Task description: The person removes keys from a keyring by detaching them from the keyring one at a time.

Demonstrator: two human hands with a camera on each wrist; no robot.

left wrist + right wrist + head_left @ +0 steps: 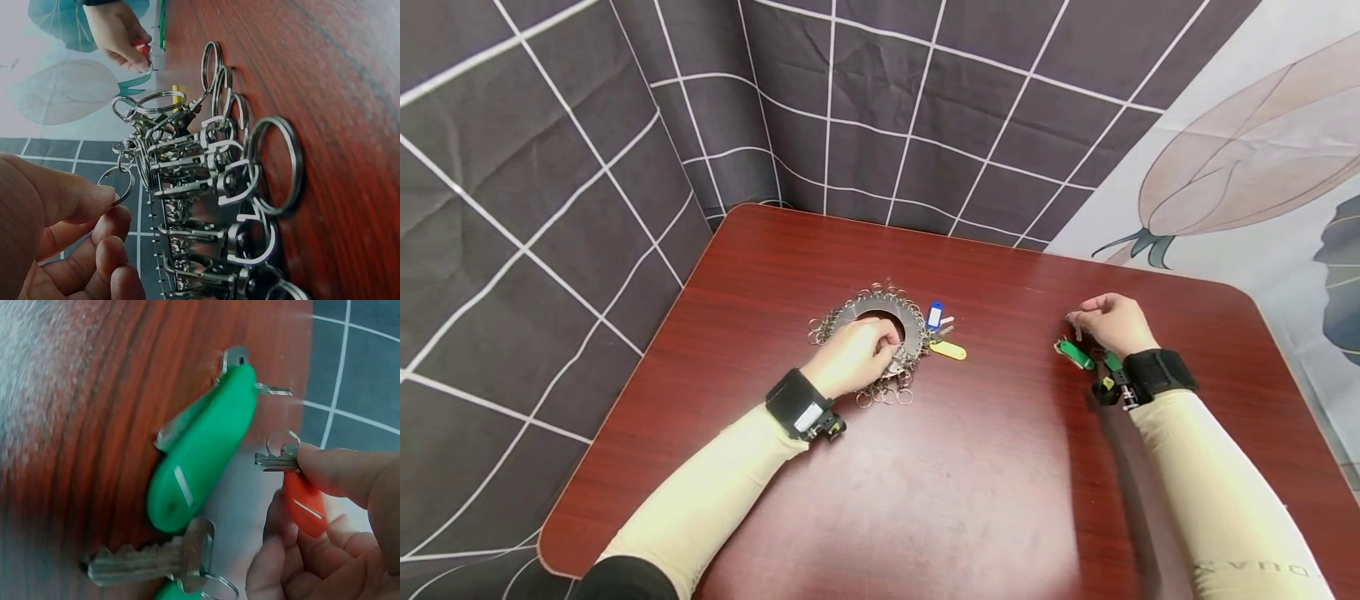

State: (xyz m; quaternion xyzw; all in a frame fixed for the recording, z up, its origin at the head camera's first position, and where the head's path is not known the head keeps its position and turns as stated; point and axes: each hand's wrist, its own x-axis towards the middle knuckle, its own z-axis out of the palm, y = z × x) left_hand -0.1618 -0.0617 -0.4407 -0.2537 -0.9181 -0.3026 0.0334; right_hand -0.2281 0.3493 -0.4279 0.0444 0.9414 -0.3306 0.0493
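A flat grey ring-shaped holder (914,327) lies on the table, its edge hung with several small clasps and split rings. My left hand (853,357) reaches over it; in the left wrist view thumb and finger pinch a small split ring (130,186) joined to a clasp. Further right, my right hand (1120,327) holds a key (278,462) with a red key tag (305,505), pinched by its ring end just above the table. Beside that hand lies a green key tag (1075,354) with keys, and a second green tag (1112,361) shows near the wrist.
At the holder's right edge are a blue key tag (934,315), a yellow key tag (949,351) and their keys. The reddish-brown table (880,500) ends at a dark checked curtain (880,92) behind and to the left.
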